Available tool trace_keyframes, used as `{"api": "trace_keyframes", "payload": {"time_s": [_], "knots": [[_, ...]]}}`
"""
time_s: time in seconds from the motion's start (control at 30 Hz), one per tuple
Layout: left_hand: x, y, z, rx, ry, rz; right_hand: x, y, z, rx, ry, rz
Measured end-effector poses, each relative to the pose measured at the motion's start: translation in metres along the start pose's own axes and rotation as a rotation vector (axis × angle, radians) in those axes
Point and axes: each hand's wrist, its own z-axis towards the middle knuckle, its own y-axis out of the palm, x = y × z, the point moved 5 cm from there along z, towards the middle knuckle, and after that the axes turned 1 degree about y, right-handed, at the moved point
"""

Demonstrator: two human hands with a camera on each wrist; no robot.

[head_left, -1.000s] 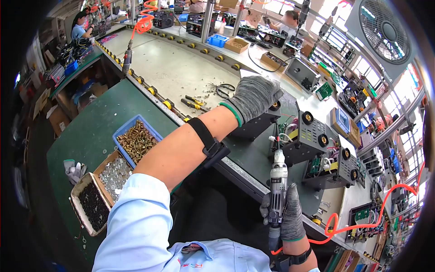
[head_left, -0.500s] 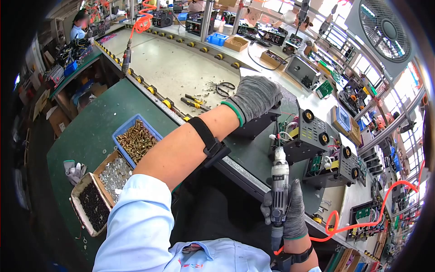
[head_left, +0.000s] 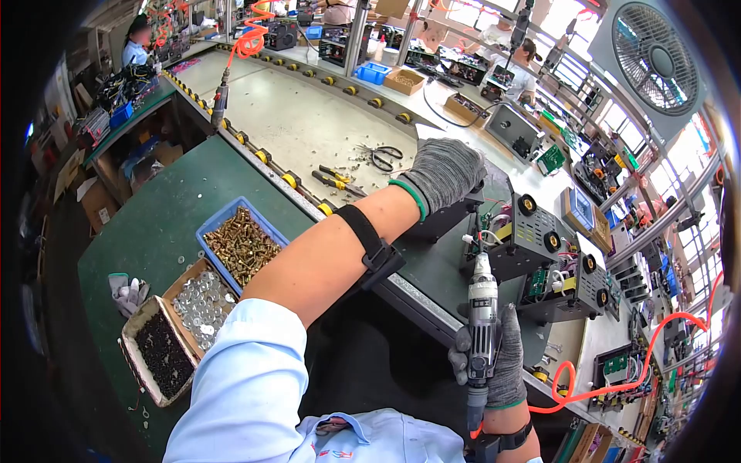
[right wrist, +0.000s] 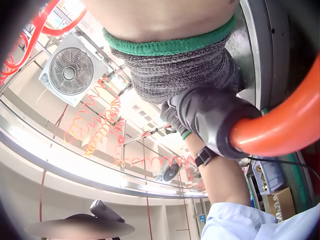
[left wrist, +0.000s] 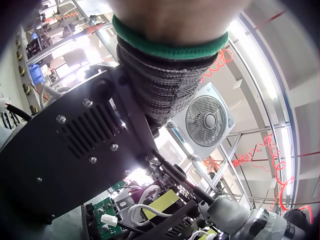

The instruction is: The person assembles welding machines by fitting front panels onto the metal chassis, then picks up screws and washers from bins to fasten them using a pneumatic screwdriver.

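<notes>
My gloved left hand grips the front end of a black metal case, its fingertips hidden behind the case. In the left wrist view, screws and slotted vents mark the side of this black case, and the left glove lies against its far edge. My gloved right hand holds a pneumatic screwdriver with an orange air hose. Its long bit points up to the case; in the left wrist view, the bit ends right at the case's edge. In the right wrist view, the orange hose leaves the screwdriver's dark base.
Two more black units with exposed wiring stand at the right. Bins of brass screws, washers and black screws sit at left. Pliers and scissors lie on the bench beyond the roller rail.
The left hand and forearm have shifted slightly right in the view. The right hand and screwdriver have moved slightly right too, the screwdriver still held. People in the background have moved.
</notes>
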Motion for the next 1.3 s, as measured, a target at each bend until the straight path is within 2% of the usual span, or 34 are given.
{"api": "trace_keyframes", "payload": {"time_s": [0.07,0.13,0.17,0.2,0.27,0.43,0.5,0.57,0.63,0.7,0.73,0.83,0.97,1.03,1.1,1.13,1.17,1.23,1.27,1.3], "knots": [[-0.001,0.003,-0.001,0.024,0.007,-0.007,0.000,-0.001,0.001,0.002,-0.002,-0.008],[0.005,-0.012,-0.003,0.052,0.017,-0.018,-0.001,-0.001,0.003,0.019,-0.072,-0.181],[0.005,-0.016,-0.004,-0.009,-0.044,-0.057,-0.003,-0.001,0.008,0.018,-0.076,-0.183],[0.006,-0.019,-0.006,-0.074,-0.105,-0.098,-0.009,-0.004,0.015,0.080,-0.137,-0.249],[0.005,-0.018,-0.005,-0.057,-0.110,-0.110,-0.015,-0.003,0.021,0.165,-0.252,-0.304],[-0.003,-0.009,0.000,0.036,-0.098,-0.108,-0.006,-0.009,-0.001,0.157,-0.228,-0.449],[-0.002,-0.009,0.001,0.009,-0.062,-0.114,0.000,-0.010,-0.010,0.201,-0.249,-0.606],[-0.003,-0.012,0.001,-0.068,-0.113,-0.133,0.002,-0.006,-0.012,0.239,-0.250,-0.634],[-0.009,-0.019,-0.001,-0.030,-0.086,-0.147,0.002,-0.008,-0.009,0.239,-0.253,-0.635],[-0.029,-0.033,0.000,0.220,-0.192,-0.233,0.001,-0.007,-0.007,0.225,-0.255,-0.651],[-0.036,-0.035,0.002,0.209,-0.231,-0.191,0.000,-0.006,-0.007,0.210,-0.256,-0.672],[-0.050,-0.035,0.006,0.240,-0.301,-0.168,0.000,-0.004,-0.003,0.197,-0.237,-0.662],[-0.060,-0.018,0.023,0.173,-0.340,-0.144,0.001,-0.011,0.001,0.190,-0.217,-0.630],[-0.054,-0.022,0.026,0.131,-0.343,-0.148,0.001,-0.011,0.001,0.194,-0.219,-0.617],[-0.051,-0.019,0.029,-0.011,-0.353,-0.095,0.002,-0.013,0.003,0.193,-0.225,-0.626],[-0.052,-0.013,0.031,-0.011,-0.353,-0.095,0.002,-0.014,0.003,0.193,-0.230,-0.636],[-0.052,-0.003,0.035,-0.049,-0.291,-0.010,0.001,-0.014,0.003,0.192,-0.231,-0.637],[-0.047,-0.004,0.036,-0.082,-0.233,0.081,0.008,-0.011,0.008,0.056,-0.061,-0.251],[-0.042,-0.003,0.035,-0.097,-0.201,0.114,0.012,-0.005,0.011,-0.115,-0.027,0.010],[-0.035,-0.005,0.033,-0.112,-0.169,0.146,0.012,-0.001,0.010,-0.119,-0.025,0.008]]}}
